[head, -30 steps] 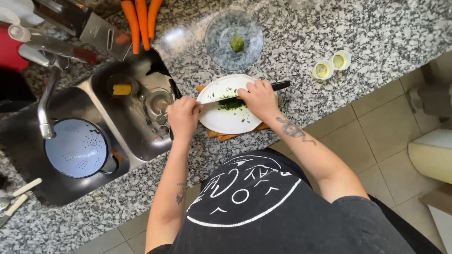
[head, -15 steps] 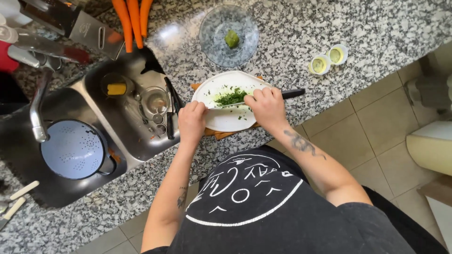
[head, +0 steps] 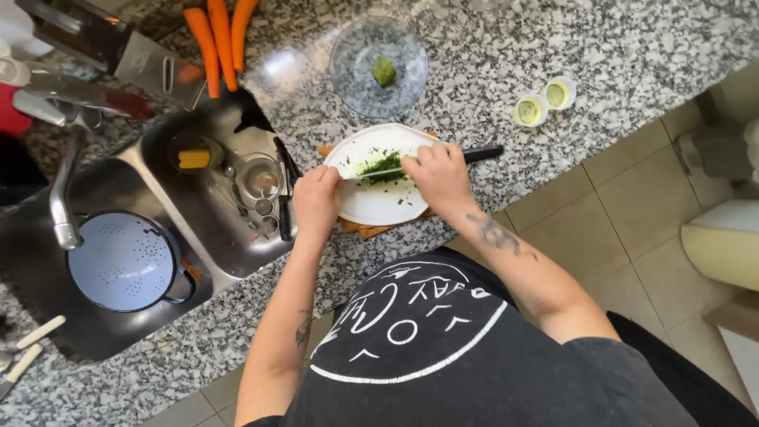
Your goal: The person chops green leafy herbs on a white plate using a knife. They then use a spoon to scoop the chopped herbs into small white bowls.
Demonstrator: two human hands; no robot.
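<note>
the right hand point(head: 439, 175) is clenched around the black handle of a knife point(head: 474, 155), its blade lying across a small heap of chopped green herbs point(head: 383, 168) on a white plate point(head: 371, 202). the plate sits on a wooden board point(head: 360, 228) on the speckled granite counter point(head: 490, 71), just beside the steel sink point(head: 229, 198). the left hand point(head: 316, 202) has its fingers curled down at the plate's left edge, by the knife tip; whether it pinches anything cannot be told. beyond the plate stands a glass bowl point(head: 378, 67) with a green piece in it, three carrots point(head: 217, 35) to its left, and two squeezed lime halves point(head: 544, 103) to the right. a pale blue colander point(head: 122, 261) rests in the near basin.
</note>
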